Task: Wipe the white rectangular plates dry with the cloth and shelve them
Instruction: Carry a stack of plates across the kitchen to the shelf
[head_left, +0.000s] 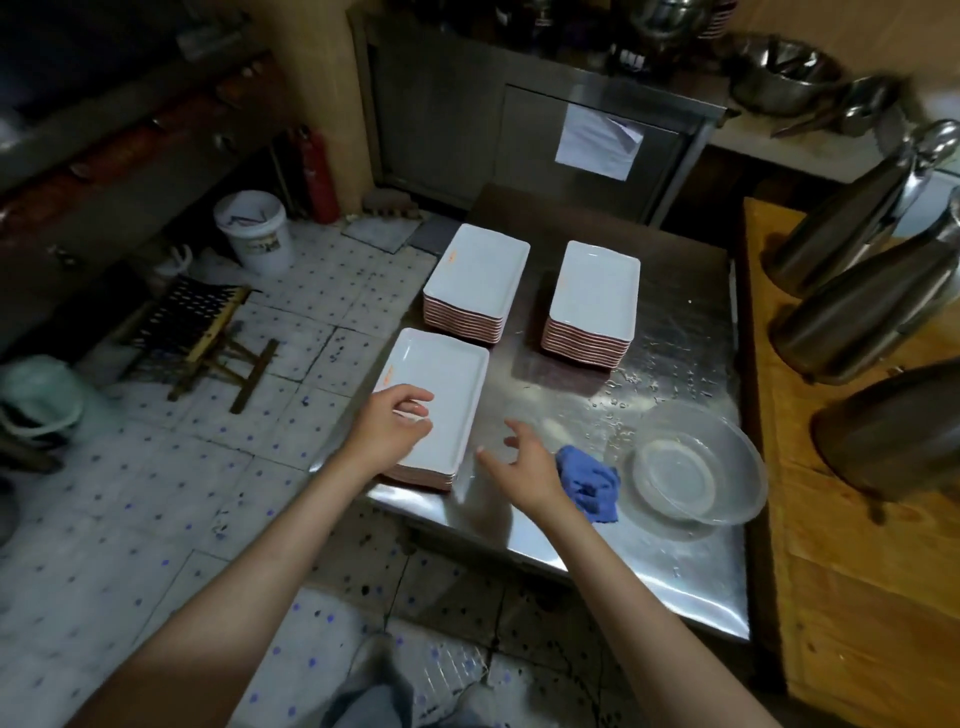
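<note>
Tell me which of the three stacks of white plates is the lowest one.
The near-left stack, the one under the left hand. It shows only a few plates at its edge, while the far-left stack and the far-right stack stand clearly taller.

Back kitchen of eatery: steel table (675, 322) wet, stacked white plates (475, 275), steel bowls (784, 73) far right, big flasks (857, 306), stained tile floor (156, 493).

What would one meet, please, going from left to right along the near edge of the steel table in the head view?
Near stack of white rectangular plates under the left hand → right hand → crumpled blue cloth → clear plastic bowl.
</note>
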